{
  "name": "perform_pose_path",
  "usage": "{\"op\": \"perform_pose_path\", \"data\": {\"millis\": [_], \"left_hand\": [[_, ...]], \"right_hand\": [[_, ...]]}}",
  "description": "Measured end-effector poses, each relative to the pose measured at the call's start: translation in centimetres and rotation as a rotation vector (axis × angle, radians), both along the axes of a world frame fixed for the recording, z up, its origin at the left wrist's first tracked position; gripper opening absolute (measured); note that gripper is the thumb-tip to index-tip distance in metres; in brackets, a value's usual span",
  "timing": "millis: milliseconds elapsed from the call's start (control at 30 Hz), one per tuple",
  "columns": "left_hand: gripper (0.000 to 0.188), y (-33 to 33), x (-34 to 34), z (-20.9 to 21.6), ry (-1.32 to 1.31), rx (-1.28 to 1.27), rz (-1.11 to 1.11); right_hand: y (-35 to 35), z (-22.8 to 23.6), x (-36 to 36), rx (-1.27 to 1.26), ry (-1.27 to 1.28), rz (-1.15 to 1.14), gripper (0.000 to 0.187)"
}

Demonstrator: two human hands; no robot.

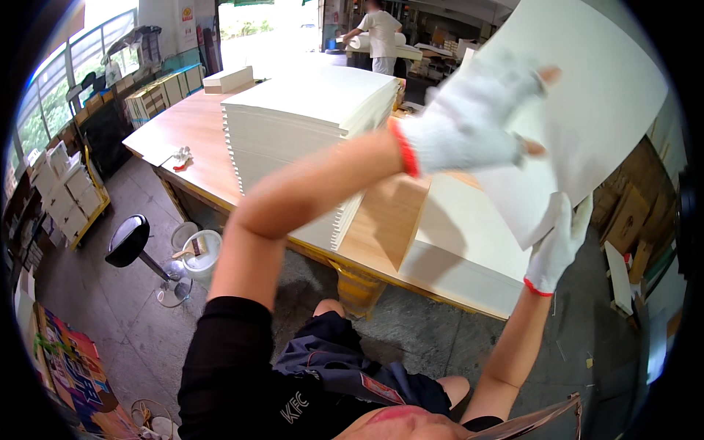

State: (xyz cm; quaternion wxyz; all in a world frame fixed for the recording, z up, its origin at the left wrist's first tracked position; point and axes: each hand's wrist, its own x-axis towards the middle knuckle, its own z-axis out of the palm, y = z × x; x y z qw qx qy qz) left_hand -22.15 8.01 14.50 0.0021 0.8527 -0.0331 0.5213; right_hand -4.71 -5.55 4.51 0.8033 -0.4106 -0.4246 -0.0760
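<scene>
A large white sheet [587,95] is raised at the right, tilted above the table. My right hand [556,242], in a white glove with a red cuff, grips its lower edge. In front of the sheet, my left hand [473,117] reaches across in a similar glove, smeared by motion. Two bare fingertips stick out of that glove, spread apart; whether they touch the sheet I cannot tell. Left of my hands stands a tall stack of white sheets [286,147] with notched edges. Below them lies a lower white stack [469,253].
Both stacks rest on a wooden table [169,132]; a crumpled glove [180,156] and a white block [229,79] lie there too. Left of it are a black stool [132,240] and a white bucket [202,257] with a brush. Another person [381,37] works behind. Cardboard [627,220] leans at right.
</scene>
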Motion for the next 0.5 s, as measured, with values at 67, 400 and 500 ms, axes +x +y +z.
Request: {"op": "perform_pose_path", "data": {"millis": [67,400,500], "left_hand": [[0.078,5.3,-2.6,1.1,-0.069,0.017,0.121],[0.047,16.6,-21.0,3.2,-0.175,-0.730,0.247],[0.041,20.2,-23.2,3.3,-0.185,-0.784,0.473]], "right_hand": [[0.2,2.3,-1.2,-0.004,0.070,0.087,0.055],[16.7,8.7,-9.7,-0.150,0.205,0.585,0.045],[22.9,8.4,-9.8,-0.309,0.277,0.750,0.023]]}}
